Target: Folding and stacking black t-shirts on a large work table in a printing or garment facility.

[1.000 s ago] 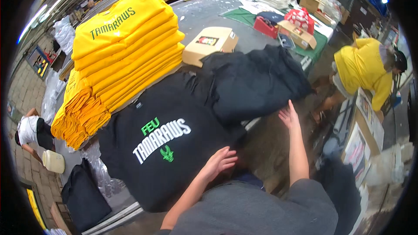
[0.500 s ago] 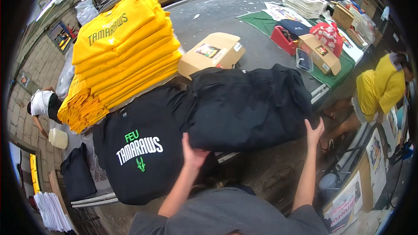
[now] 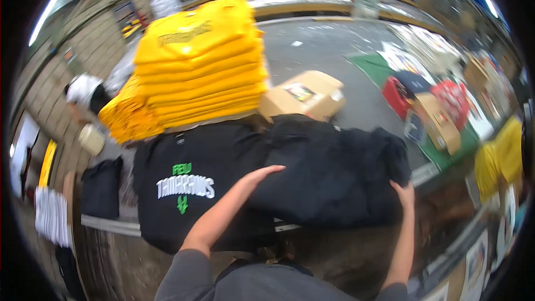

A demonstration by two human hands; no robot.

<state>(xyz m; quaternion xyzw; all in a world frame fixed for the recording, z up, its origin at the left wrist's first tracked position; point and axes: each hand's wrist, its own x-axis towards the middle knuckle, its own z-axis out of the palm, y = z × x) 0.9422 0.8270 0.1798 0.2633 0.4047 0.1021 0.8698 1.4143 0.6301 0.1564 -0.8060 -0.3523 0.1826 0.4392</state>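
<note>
A black folded garment lies bunched on the near side of the table. Flat across its left part rests my left hand, fingers stretched out and together. At its right edge is my right hand, thumb and fingers apart against the cloth; blur softens the fingertips. A black T-shirt with a green and white chest print is spread to the left, its lower part hanging over the table's front edge. The garment overlaps this shirt's right side.
Behind the T-shirt rises a tall stack of yellow shirts. A cardboard box stands beyond the garment. Farther right, a red container and another box sit on green cloth. Another person in yellow is at the right.
The view has shifted, so the table's things appear lower and more to the right. My left hand has moved from the garment's front edge onto its top; my right hand stays at the right edge.
</note>
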